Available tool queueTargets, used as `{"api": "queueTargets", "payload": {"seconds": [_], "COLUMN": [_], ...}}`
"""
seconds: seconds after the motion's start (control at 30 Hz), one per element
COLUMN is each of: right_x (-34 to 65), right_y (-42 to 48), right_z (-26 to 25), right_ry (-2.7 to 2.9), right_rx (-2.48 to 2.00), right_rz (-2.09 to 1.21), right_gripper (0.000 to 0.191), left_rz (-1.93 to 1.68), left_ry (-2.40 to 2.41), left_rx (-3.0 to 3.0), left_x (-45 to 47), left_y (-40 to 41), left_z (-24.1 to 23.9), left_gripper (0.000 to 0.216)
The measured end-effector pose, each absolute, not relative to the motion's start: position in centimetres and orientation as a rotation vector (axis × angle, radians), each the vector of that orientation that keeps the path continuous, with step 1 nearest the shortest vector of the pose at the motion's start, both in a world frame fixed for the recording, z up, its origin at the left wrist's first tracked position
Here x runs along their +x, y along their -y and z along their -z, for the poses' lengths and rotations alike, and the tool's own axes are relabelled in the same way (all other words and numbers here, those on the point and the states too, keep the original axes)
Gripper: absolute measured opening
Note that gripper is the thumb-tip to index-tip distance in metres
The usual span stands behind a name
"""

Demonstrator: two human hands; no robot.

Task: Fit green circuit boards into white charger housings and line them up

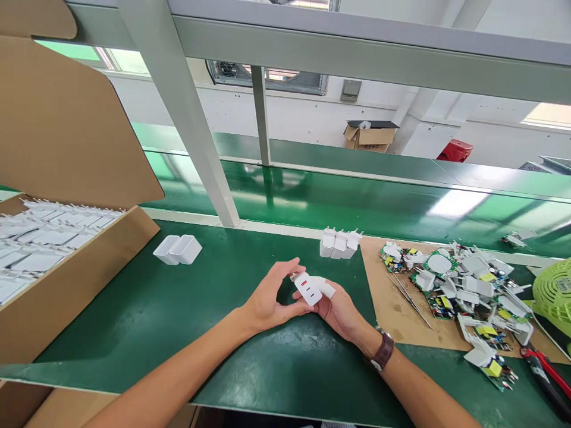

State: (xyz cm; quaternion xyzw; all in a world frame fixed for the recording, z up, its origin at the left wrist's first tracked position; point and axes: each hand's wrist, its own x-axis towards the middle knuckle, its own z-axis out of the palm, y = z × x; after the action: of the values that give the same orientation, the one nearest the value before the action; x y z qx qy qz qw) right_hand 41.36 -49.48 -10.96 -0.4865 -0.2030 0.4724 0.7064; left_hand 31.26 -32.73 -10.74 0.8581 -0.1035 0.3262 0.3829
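A white USB charger with several ports, one of them red inside, is held up above the green bench between both hands. My left hand grips its left side, the thumb at the lower edge and the fingers near the top. From the other side my right hand holds it; a white cover is on one finger, and a watch strap circles the wrist. Beyond the hands, several white plug chargers stand together. Two white open housings sit to the left.
At left, an open cardboard box contains many white parts. On the right, a brown board carries tweezers and a heap of circuit boards. Red-handled pliers and a green fan are beside it. A post rises behind the bench.
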Motion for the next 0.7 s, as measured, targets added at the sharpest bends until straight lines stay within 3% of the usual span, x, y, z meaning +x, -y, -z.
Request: {"api": "queueTargets", "payload": {"seconds": [0.13, 0.3, 0.37, 0.47, 0.57, 0.7], "right_x": [41.6, 41.7, 41.9, 42.4, 42.7, 42.8], "right_y": [49.7, 50.3, 50.5, 50.7, 50.5, 50.2], "right_z": [11.8, 12.8, 13.1, 13.5, 13.9, 14.2], "right_ry": [0.574, 0.837, 0.916, 1.022, 1.070, 1.112], "right_rx": [-1.269, -1.710, -1.733, -1.684, -1.669, -1.649], "right_rz": [-0.771, -0.351, -0.340, -0.479, -0.626, -0.590], "right_gripper": [0.042, 0.050, 0.071, 0.099, 0.100, 0.099], "left_rz": [-0.799, -0.802, -0.777, -0.716, -0.748, -0.825], "left_ry": [0.370, 0.219, 0.170, 0.222, 0.336, 0.452], "left_rx": [2.222, 2.250, 2.238, 2.225, 2.232, 2.290], "left_x": [31.2, 31.3, 31.4, 31.6, 31.9, 31.9], "left_y": [32.4, 32.1, 32.0, 32.1, 32.3, 32.5], "left_z": [10.2, 10.3, 10.5, 10.6, 10.5, 10.2], "left_gripper": [0.087, 0.043, 0.030, 0.031, 0.030, 0.029]}}
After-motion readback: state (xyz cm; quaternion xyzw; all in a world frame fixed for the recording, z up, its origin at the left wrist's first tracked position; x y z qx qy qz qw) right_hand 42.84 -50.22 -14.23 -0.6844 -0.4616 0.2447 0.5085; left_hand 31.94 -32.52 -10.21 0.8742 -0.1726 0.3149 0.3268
